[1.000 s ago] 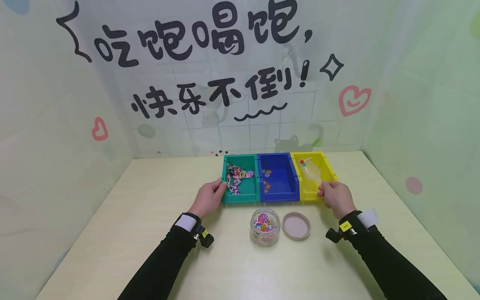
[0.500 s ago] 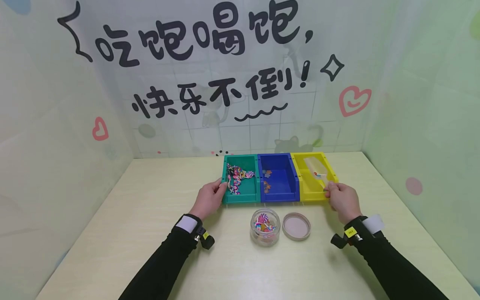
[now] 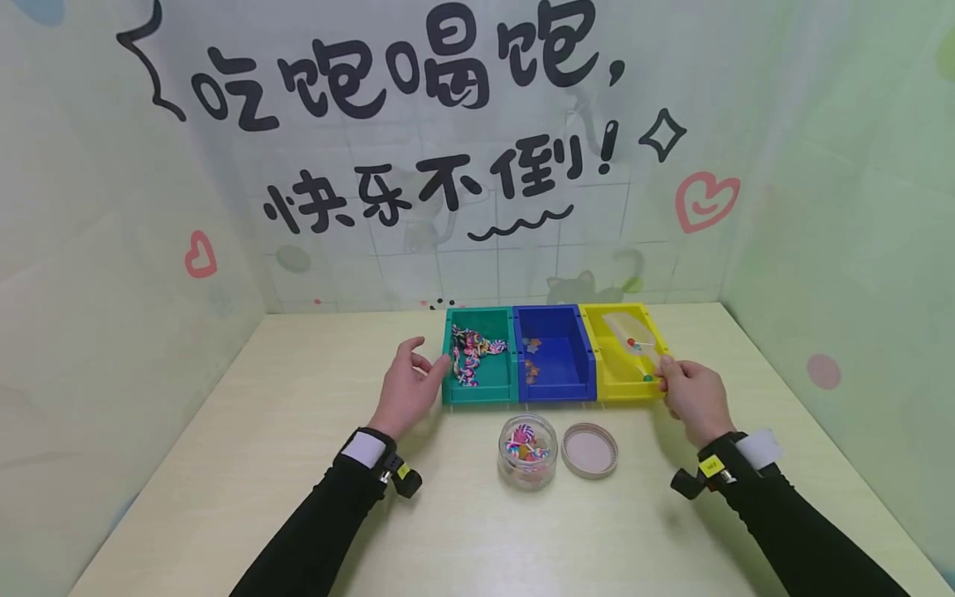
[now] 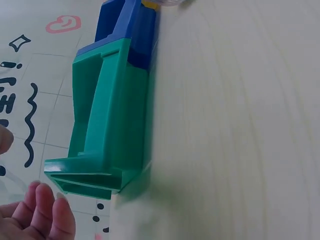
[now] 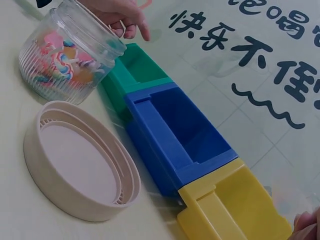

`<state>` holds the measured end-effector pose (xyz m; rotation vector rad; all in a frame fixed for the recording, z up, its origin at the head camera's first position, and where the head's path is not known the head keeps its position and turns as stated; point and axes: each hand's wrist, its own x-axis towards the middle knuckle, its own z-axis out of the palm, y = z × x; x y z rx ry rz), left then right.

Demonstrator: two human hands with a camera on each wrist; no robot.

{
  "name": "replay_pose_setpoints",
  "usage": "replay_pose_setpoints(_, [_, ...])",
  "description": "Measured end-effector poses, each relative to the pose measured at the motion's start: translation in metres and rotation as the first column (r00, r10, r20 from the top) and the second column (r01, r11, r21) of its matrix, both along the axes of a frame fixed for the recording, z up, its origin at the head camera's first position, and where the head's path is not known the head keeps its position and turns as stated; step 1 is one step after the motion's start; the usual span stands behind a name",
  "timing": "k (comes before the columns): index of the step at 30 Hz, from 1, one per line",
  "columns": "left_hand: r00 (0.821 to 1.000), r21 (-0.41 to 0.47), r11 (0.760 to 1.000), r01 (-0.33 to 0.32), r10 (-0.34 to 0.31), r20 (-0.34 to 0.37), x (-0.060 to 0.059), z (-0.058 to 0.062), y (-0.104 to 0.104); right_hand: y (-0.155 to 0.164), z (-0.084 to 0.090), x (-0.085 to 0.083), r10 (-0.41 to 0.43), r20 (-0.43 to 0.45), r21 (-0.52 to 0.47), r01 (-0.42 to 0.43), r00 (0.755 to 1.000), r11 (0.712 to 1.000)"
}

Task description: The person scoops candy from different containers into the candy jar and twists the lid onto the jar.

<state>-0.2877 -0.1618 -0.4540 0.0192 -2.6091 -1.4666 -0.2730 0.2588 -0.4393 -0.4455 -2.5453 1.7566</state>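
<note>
The left hand [image 3: 406,390] is now lifted off the green bin [image 3: 481,355]: a second ago its fingers were laid against the bin's left wall, whereas its fingers are seen spread and relaxed just beside that wall, with only the thumb tip close to the corner. In the left wrist view the fingertips [image 4: 45,210] are shown apart from the bin's end, nothing being held.

The right hand [image 3: 692,396] has been shifted outward along the yellow bin [image 3: 622,356], from the front rim to the front right corner. A small clear bag [image 3: 632,336] is pinched at its near end between thumb and fingers; the bag is laid slantwise inside the yellow bin, with a few coloured beads visible in it. A second ago it lay further toward the bin's middle, so it appears to have been drawn toward the right wall.

The blue bin [image 3: 554,352] between the two, the open glass jar [image 3: 527,449] of coloured pieces and its lid [image 3: 589,449] on the tabletop [image 3: 477,531] are unmoved.

It is judged that the steadying of the bin row is being given up by the left side, while the bag is the thing in hand.
</note>
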Motion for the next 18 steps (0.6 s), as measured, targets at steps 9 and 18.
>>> replay_pose_setpoints(9, [0.996,0.037,0.996,0.084,-0.083,-0.042,0.019,0.013,0.001,0.008,0.017,0.01,0.014,-0.088,0.006,-0.014,0.996,1.0])
replay_pose_setpoints(18, [0.958,0.001,0.96,0.28,-0.279,-0.069,0.036,0.019,0.011,0.024,0.033,0.021,0.055,-0.205,-0.02,-0.061,0.977,0.998])
